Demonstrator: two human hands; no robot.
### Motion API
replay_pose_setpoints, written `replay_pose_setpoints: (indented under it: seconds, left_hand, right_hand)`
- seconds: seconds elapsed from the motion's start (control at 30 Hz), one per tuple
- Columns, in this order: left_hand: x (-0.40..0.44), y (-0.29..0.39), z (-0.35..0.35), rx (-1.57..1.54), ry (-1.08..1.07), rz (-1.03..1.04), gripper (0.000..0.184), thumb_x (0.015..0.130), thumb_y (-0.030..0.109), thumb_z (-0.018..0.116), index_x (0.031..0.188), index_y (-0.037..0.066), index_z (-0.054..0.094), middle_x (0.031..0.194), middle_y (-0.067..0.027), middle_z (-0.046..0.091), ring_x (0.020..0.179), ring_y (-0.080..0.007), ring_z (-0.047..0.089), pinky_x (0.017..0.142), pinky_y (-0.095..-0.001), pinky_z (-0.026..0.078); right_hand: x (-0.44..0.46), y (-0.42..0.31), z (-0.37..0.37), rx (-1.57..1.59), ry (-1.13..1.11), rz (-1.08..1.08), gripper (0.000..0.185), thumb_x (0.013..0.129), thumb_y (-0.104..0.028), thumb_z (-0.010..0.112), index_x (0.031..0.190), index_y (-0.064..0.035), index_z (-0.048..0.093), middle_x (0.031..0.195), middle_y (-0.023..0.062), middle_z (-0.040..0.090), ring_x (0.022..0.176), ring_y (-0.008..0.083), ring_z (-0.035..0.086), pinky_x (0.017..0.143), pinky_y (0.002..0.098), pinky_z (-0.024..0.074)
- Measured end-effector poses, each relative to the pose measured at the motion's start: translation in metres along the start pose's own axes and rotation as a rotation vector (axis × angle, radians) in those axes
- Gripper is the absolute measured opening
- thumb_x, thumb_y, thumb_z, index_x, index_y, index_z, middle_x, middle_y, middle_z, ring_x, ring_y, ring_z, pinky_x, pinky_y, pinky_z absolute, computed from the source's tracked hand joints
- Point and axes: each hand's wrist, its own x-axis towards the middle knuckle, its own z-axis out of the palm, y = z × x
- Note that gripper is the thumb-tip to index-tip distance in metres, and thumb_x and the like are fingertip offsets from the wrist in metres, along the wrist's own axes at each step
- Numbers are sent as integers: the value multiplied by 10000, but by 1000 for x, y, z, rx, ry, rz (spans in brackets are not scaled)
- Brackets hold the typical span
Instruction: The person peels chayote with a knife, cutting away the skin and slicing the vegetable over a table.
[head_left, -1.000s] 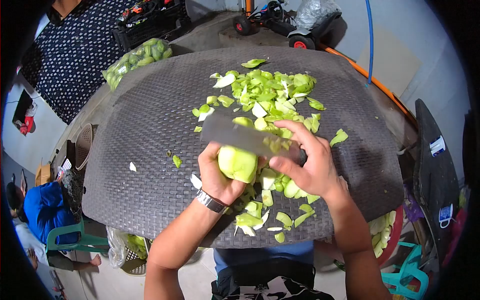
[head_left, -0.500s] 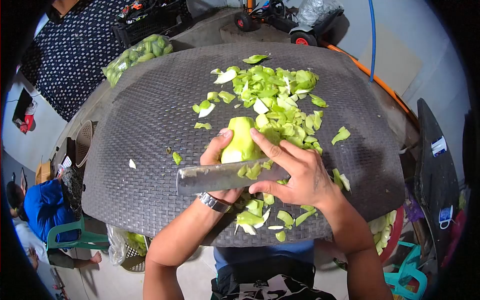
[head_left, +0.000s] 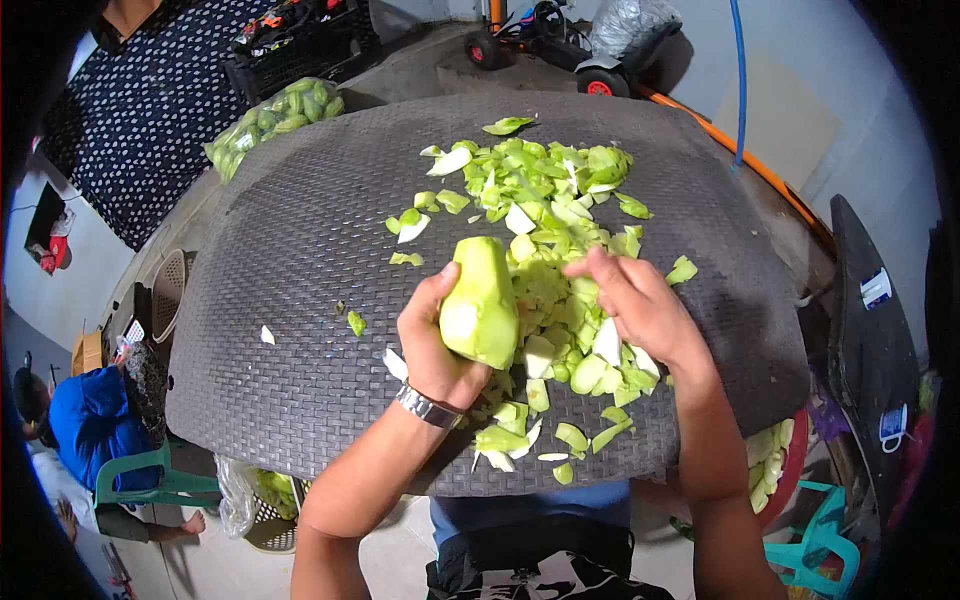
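Note:
My left hand, with a metal watch at the wrist, is wrapped round a peeled, pale green chayote, holding it tilted above the table. To its right my right hand is raised, its fingers curled as if round a knife handle. The wide blade seen earlier is hard to make out, apparently smeared by motion over the peelings. A heap of green peelings spreads behind and between my hands. More peelings lie near the front edge.
The dark woven-pattern table bears scattered scraps. A bag of green vegetables lies at its far left edge. Below the right edge is a red-rimmed container of pale pieces; a green chair stands beside it. A person in blue is at left.
The knife blade has left its place across the chayote's near end. My right hand has moved right and up, its fingers now curled. The chayote tilts more, its near end lower.

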Motion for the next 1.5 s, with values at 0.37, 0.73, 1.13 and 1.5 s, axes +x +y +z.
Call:
replay_pose_setpoints:
  seconds: [0.37, 0.73, 1.13, 1.5]
  left_hand:
    - [3, 6, 2, -89, 0, -169, 567, 1028, 492, 532, 1300, 7, 645, 1064, -164, 715, 936, -301, 701, 825, -456, 594]
    - [5, 5, -6, -133, -115, -226, 637, 1028, 530, 545, 1329, -27, 610, 1049, -206, 695, 942, -319, 691, 811, -501, 613]
    - [2, 3, -8, 56, -174, -83, 593, 1019, 504, 570, 1352, 15, 611, 1115, -172, 710, 1003, -311, 707, 868, -510, 606]
    - [3, -1, -4, 50, -126, -158, 566, 1028, 526, 509, 1333, 72, 655, 1263, -196, 723, 1129, -345, 720, 1006, -512, 582]
  right_hand:
    - [11, 14, -12, -258, 273, 196, 740, 1043, -619, 541, 714, 36, 639, 621, 158, 610, 629, 277, 638, 661, 426, 482]
    - [9, 14, -3, -215, 350, 36, 616, 1025, -507, 642, 752, 45, 628, 651, 202, 637, 609, 326, 633, 618, 461, 468]
    - [-11, -21, 7, -227, 138, -105, 567, 988, -570, 677, 1069, -10, 676, 647, 158, 671, 672, 272, 728, 633, 423, 539]
    - [-29, -25, 39, -405, -21, -584, 952, 825, -604, 825, 1597, -165, 482, 912, 175, 673, 799, 301, 730, 736, 412, 594]
